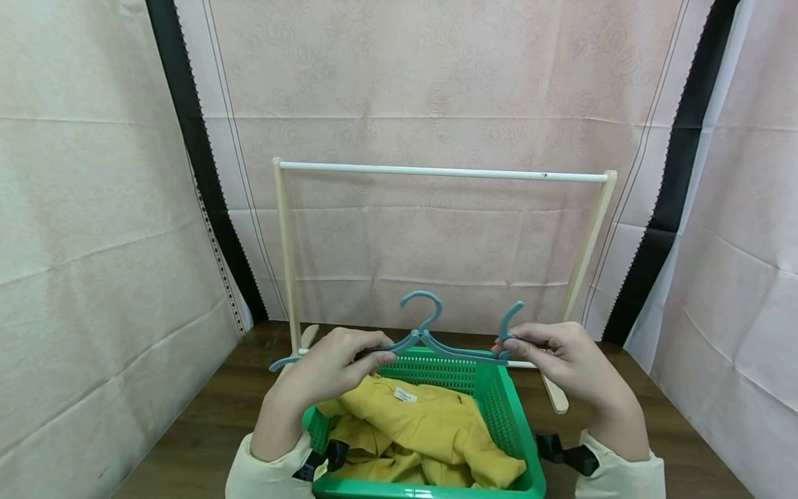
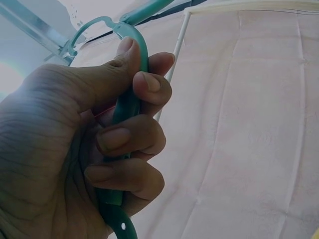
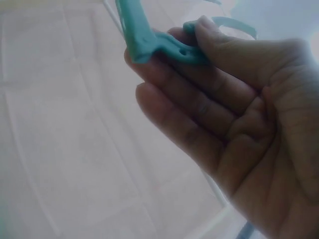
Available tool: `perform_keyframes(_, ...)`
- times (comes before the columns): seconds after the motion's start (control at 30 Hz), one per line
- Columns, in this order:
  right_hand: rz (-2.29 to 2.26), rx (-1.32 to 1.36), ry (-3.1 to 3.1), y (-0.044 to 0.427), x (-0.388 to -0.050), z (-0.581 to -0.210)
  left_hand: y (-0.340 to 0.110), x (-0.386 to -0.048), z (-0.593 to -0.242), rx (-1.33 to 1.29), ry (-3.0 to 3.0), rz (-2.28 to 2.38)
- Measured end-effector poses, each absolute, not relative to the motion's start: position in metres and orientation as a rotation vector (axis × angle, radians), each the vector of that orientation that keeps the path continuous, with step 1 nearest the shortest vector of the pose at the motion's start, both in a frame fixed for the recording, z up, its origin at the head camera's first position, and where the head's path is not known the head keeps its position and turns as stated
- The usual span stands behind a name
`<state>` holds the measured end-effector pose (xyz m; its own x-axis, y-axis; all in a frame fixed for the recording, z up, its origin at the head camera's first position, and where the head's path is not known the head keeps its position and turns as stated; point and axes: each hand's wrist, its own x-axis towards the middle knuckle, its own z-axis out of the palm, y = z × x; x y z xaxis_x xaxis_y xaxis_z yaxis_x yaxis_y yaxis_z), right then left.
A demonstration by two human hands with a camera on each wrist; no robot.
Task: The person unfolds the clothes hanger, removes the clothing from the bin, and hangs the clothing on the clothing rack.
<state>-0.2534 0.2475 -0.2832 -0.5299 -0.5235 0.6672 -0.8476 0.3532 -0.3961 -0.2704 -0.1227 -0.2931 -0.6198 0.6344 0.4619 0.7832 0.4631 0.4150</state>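
Observation:
A blue-green hanger (image 1: 458,352) is held level above a green basket (image 1: 517,416), its hook pointing up. My left hand (image 1: 333,364) grips the hanger's left arm; in the left wrist view the fingers of that hand (image 2: 99,119) curl round the hanger (image 2: 127,104). My right hand (image 1: 561,357) pinches the hanger's right end, which is bent upward. The right wrist view shows thumb and fingertips of the right hand (image 3: 224,104) on that end (image 3: 174,50), the lower fingers extended. Yellow clothing (image 1: 430,430) with a white label lies in the basket.
Behind the basket stands a rack with a white top bar (image 1: 436,170), cream side posts and feet on the brown table (image 1: 199,423). Pale cloth (image 1: 436,90) hangs behind it and at both sides, with black strips at the corners.

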Motion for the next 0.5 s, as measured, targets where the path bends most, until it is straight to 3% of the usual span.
perform_keyframes(0.5, 0.9, 1.052, -2.168, 0.264, -0.254, -0.287, -0.127, -0.269, -0.293, -1.197, -2.477, -0.935)
